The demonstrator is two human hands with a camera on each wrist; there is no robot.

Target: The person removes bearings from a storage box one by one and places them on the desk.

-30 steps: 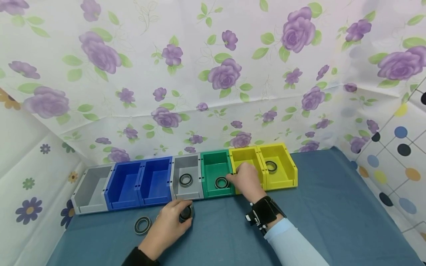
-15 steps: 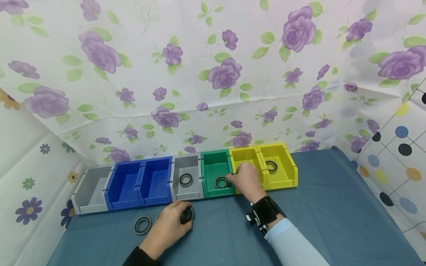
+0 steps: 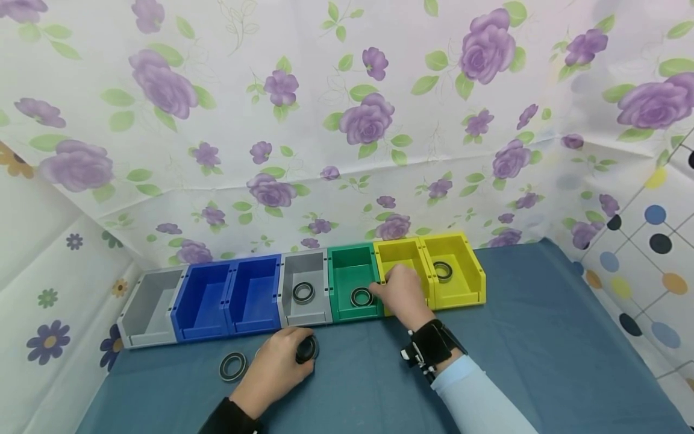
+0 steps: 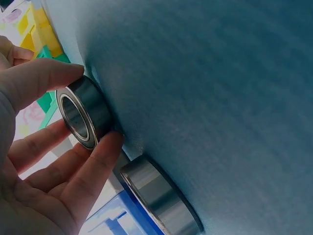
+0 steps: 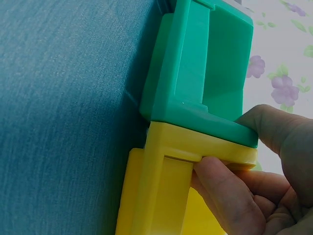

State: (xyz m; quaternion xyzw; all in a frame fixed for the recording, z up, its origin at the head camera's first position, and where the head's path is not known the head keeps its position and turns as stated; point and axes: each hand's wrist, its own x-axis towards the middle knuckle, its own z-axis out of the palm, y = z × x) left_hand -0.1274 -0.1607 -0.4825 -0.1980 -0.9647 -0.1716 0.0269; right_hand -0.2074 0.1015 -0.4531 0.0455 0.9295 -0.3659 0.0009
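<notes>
My left hand pinches a ball bearing between thumb and fingers, close over the blue cloth in front of the grey bin. Beside those fingers, a second bearing lies flat on the cloth in the left wrist view. Another bearing lies to the left of the hand in the head view. My right hand grips the adjoining side walls of the green bin and the yellow bin, thumb on the green side and fingers inside the yellow one. That yellow bin's inside is partly hidden by the hand.
Single bearings lie in the middle grey bin, the green bin and the far-right yellow bin. Two blue bins and another grey bin continue the row leftward. A flowered curtain hangs right behind the bins.
The bearing in my left hand has shifted slightly to the right, with the fingers around it. My right hand has stayed at the same bin walls.
</notes>
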